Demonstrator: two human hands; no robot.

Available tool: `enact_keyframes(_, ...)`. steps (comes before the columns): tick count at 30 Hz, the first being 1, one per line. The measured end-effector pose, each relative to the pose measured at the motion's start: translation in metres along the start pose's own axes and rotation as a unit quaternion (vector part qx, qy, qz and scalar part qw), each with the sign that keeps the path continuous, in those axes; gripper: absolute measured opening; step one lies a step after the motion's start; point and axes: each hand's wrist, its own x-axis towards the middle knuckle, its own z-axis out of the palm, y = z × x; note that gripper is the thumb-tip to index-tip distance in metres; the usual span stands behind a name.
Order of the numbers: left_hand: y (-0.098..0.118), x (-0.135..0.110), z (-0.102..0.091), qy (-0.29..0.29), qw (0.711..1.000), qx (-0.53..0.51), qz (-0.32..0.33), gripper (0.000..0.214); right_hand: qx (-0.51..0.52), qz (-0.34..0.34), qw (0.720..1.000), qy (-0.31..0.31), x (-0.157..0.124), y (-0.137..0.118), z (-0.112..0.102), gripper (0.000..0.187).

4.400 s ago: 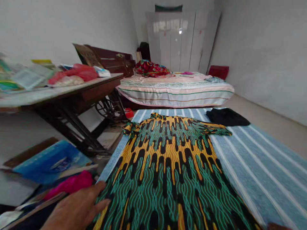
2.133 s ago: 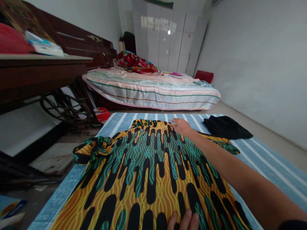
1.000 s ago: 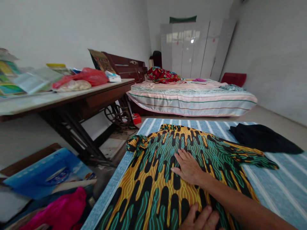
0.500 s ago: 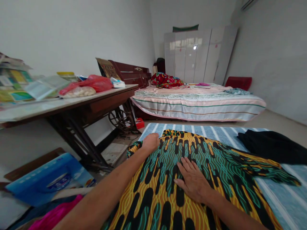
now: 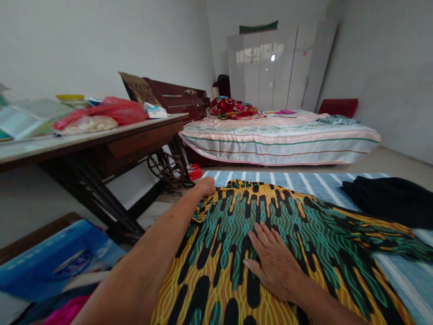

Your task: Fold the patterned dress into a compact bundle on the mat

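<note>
Left hand farther out, clamped on patterned garment cut off below, grip half-hidden; right hand flat, spread apart.

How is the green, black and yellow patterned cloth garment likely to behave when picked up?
The garment would probably hang floppy, since the sleeve on the right lies in loose creases. It may be light for its size, as it looks thin. Pushed, it might wrinkle, judging by folds near the left hand.
</note>
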Motion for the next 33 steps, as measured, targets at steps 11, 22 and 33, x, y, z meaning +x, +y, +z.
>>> enact_keyframes(11,0.003,0.0,0.017,0.101,0.994,0.021,-0.024,0.034,0.011,-0.001,1.0,0.009,0.001,0.001,0.002,0.069)
enact_keyframes(22,0.028,0.023,-0.004,0.081,0.996,-0.036,0.011,0.03,0.019,0.002,1.0,0.005,0.001,0.002,0.001,0.069)
enact_keyframes(33,0.062,0.038,0.0,0.096,0.991,-0.086,0.017,0.026,0.035,-0.003,0.999,0.0,0.003,0.005,0.004,0.069)
